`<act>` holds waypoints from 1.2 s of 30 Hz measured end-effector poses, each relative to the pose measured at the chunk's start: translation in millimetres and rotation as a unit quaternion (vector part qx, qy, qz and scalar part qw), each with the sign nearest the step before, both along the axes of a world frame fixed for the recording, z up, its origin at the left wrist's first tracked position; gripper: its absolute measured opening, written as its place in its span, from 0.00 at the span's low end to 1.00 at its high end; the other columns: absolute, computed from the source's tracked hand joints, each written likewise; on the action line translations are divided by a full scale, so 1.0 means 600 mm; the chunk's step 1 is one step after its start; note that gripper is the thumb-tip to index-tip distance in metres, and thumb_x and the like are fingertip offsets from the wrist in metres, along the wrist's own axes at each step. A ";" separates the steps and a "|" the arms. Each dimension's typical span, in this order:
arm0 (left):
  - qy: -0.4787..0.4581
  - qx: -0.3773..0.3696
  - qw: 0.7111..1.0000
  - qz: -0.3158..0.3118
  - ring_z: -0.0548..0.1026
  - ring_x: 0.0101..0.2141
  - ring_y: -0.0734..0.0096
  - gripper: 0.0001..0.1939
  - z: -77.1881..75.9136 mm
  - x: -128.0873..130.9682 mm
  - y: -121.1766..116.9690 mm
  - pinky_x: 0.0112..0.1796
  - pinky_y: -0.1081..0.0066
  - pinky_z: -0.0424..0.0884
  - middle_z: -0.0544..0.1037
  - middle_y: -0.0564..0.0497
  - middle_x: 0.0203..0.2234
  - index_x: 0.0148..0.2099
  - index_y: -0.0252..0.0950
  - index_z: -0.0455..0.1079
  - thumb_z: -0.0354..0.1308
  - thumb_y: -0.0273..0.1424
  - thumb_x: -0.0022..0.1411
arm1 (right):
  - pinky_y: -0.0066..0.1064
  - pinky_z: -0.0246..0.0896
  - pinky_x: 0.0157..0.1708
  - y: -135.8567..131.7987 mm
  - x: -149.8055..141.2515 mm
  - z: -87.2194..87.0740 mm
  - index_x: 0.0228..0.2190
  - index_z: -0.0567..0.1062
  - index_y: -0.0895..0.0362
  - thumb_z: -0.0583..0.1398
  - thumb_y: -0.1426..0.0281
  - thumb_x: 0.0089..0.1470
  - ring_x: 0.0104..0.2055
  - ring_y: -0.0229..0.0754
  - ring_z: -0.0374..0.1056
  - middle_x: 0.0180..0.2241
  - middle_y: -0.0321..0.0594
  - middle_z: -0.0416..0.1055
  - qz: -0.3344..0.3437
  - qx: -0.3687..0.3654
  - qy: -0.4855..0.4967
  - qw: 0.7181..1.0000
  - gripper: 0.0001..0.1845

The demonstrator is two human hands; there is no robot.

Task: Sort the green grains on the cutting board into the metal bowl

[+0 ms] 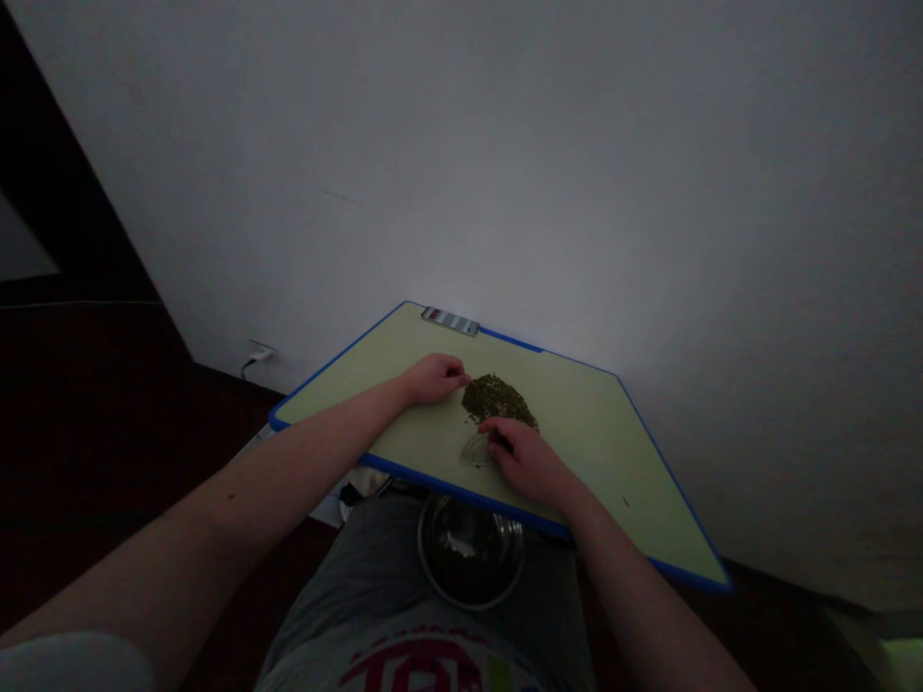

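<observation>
A loose pile of small greenish-brown grains lies on a pale yellow-green board with a blue rim. My left hand rests at the pile's left edge, fingers curled and the thumb and forefinger pinched together; whatever is between them is too small to see. Close to me, my right hand touches the near side of the pile, its fingers bent and apart with nothing visible in them. Faint curved lines show on the board beside its fingertips. Below the near rim, a shiny metal bowl sits on my lap.
A phone lies at the board's far edge, against a pale wall. One dark speck is on the board's right part. A plug with a cable is in the wall at left. The floor is dark.
</observation>
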State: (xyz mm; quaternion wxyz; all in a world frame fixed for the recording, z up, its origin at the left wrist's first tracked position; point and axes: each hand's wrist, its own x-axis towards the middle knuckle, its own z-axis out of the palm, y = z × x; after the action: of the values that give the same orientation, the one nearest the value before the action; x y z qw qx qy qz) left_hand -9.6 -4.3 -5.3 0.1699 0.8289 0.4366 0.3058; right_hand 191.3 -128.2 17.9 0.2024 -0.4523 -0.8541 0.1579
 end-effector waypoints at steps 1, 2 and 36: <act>-0.001 0.000 1.000 -0.002 0.60 0.21 0.77 0.17 0.000 0.000 0.000 0.24 0.73 0.53 0.64 0.55 0.16 0.23 0.34 0.65 0.49 0.41 0.54 | 0.31 0.55 0.38 -0.004 -0.001 0.001 0.41 0.68 0.57 0.52 0.79 0.50 0.35 0.39 0.62 0.33 0.39 0.68 0.007 -0.004 0.001 1.000 0.15; -0.002 -0.001 1.000 -0.005 0.59 0.20 0.77 0.17 -0.001 -0.001 0.000 0.24 0.73 0.53 0.64 0.55 0.16 0.23 0.34 0.65 0.49 0.41 0.54 | 0.31 0.55 0.38 -0.009 -0.001 0.003 0.41 0.68 0.57 0.52 0.79 0.50 0.35 0.39 0.62 0.33 0.39 0.68 0.013 -0.009 0.004 1.000 0.15; -0.007 -0.010 1.000 -0.002 0.59 0.20 0.77 0.17 -0.001 0.000 0.000 0.24 0.73 0.52 0.64 0.55 0.16 0.25 0.33 0.67 0.49 0.42 0.53 | 0.34 0.57 0.42 -0.024 0.031 -0.017 0.43 0.67 0.58 0.50 0.76 0.51 0.40 0.42 0.64 0.39 0.44 0.69 -0.129 0.029 0.013 0.991 0.16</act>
State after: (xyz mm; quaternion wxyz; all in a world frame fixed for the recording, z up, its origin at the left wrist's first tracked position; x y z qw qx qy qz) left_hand -9.5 -4.3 -5.8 0.1817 0.8260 0.4363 0.3072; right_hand 209.7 -142.3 7.5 0.2454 -0.5508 -0.7899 0.1113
